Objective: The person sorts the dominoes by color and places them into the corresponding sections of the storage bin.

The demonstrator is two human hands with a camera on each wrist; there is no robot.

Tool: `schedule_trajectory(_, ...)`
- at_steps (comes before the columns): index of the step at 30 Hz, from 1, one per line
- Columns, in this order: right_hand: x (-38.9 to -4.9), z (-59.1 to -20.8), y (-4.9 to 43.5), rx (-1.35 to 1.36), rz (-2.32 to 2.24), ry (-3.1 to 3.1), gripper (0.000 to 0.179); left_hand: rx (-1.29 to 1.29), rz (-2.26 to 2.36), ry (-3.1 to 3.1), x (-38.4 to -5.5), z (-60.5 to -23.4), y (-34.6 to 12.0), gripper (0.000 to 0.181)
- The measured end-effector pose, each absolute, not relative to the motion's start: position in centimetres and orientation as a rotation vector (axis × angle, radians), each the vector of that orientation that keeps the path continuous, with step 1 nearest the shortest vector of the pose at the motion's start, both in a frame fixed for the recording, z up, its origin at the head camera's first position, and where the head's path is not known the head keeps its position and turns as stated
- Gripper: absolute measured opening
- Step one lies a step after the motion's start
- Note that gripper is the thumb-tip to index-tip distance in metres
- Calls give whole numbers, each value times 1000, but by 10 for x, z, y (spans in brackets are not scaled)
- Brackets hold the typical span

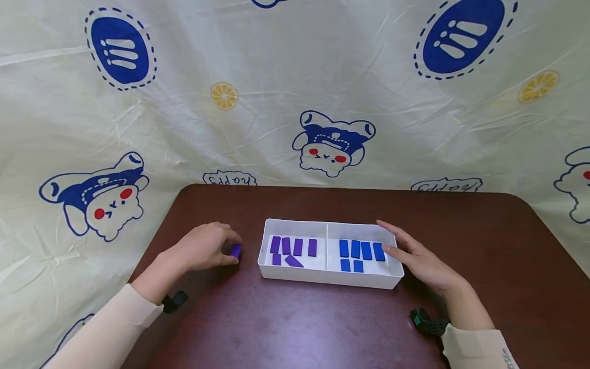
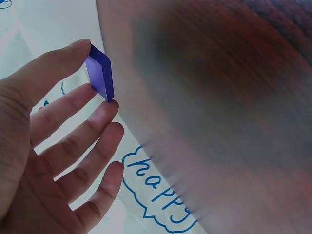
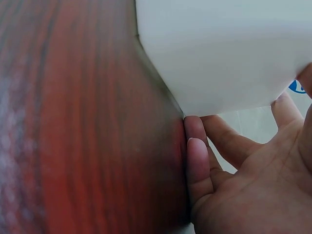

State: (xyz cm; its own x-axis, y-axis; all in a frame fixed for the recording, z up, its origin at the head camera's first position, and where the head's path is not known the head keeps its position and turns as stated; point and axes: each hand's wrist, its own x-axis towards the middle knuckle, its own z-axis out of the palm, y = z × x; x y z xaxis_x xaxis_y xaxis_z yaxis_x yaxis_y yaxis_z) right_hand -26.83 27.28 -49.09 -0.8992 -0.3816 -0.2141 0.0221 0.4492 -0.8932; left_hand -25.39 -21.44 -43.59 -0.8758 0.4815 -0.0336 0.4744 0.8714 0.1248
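Note:
In the head view my left hand (image 1: 209,247) is just left of a white two-compartment box (image 1: 295,275). It pinches a small purple block (image 2: 100,75) between thumb and fingertips; the left wrist view shows the other fingers spread and loosely bent. Several purple blocks (image 1: 298,247) lie in the box's left compartment, one of them slanted. Blue blocks (image 1: 366,251) lie in two rows in the right compartment. My right hand (image 1: 426,266) holds the box's right end, thumb over the rim and fingers along the outside. The right wrist view shows its lower fingers down by the tabletop.
The box stands on a dark reddish-brown table (image 1: 295,323) with rounded far corners. A divider (image 1: 327,246) parts its two compartments. Behind the table hangs a pale printed cloth (image 1: 258,138). Both wrists wear dark straps with small devices.

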Motion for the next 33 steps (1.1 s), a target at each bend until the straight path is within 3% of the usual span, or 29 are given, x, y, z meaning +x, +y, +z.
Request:
schedule_trajectory(18,-270,-489,272,-294,-1426,2320,61,744,191,3015,-249,-412,-202,36)
schedule_trajectory(33,-269,-490,273,-294,-1430,2313,61,941,170,3124,-247,-399,-181,35)
